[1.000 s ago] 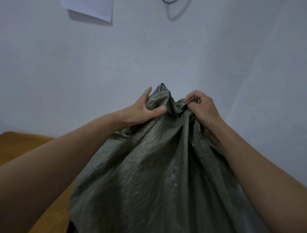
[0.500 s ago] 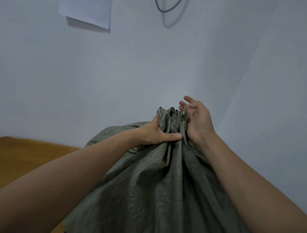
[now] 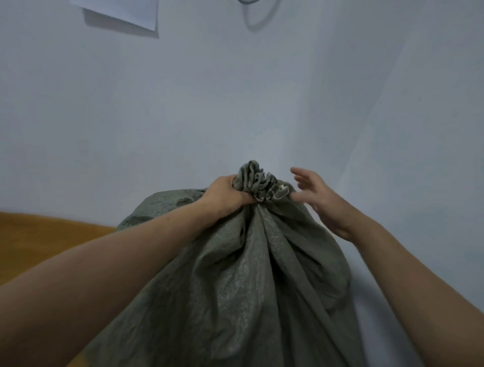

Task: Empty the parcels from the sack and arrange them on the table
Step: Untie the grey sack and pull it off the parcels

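Soft, limp sack [image 3: 248,275], probably heavy with hidden parcels; best gripped at bunched neck [image 3: 258,183], as with left hand [image 3: 225,196], fingers clamped there; right hand [image 3: 319,200] beside, fingers spread

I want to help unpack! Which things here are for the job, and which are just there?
For the job: grey-green sack, left hand gripping its bunched neck, right hand open beside it, wooden table.
Just there: sheet of paper on the wall, cable loop above.
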